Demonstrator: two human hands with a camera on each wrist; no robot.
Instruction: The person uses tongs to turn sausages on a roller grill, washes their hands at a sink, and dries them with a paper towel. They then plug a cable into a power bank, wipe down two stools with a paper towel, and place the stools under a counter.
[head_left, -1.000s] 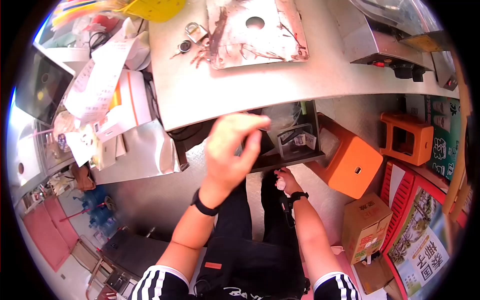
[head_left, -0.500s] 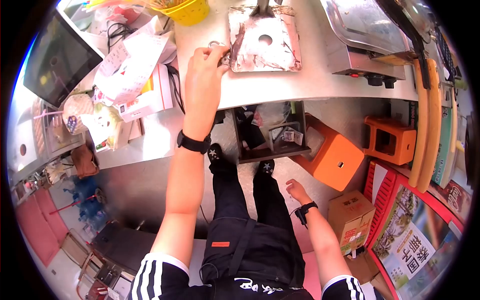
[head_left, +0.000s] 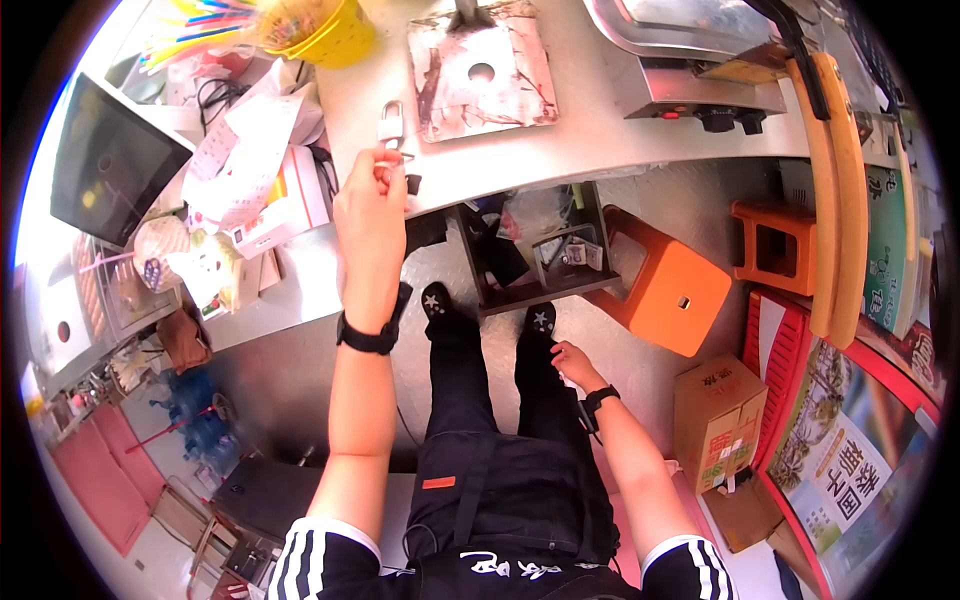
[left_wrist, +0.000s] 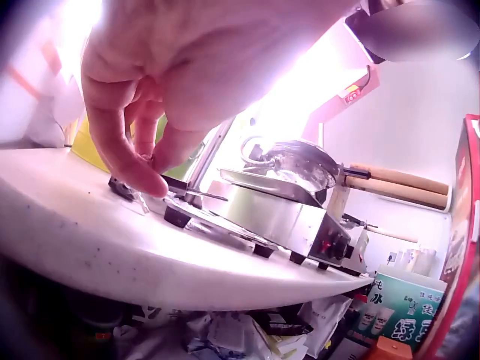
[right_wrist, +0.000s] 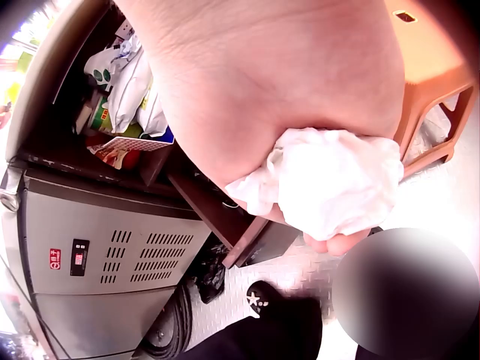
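Note:
At the counter's front edge, my left hand (head_left: pixel 372 225) has its fingertips drawn together on what looks like a small bunch of keys (head_left: pixel 413 184), mostly hidden by the fingers. In the left wrist view, thumb and fingers of that hand (left_wrist: pixel 172 82) pinch close over the countertop. Just beyond the fingertips lies a silver padlock (head_left: pixel 391 128). Low beside the right leg, my right hand (head_left: pixel 580 366) curls round a crumpled white tissue (right_wrist: pixel 337 184), seen large in the right wrist view. Between the hands, an open drawer (head_left: pixel 530 297) holds a small box with banknotes (head_left: pixel 580 255).
On the counter (head_left: pixel 460 185) sit a stained square board (head_left: pixel 485 105), a yellow bucket (head_left: pixel 345 40) and a metal cooker (head_left: pixel 690 95). Papers and a screen (head_left: pixel 115 160) crowd the left. Orange stools (head_left: pixel 680 290) and a cardboard box (head_left: pixel 715 425) stand to the right.
My left hand went from above the drawer up to the keys beside the board, then drew back toward the counter edge with them. The padlock stays on the counter. My right hand stays low.

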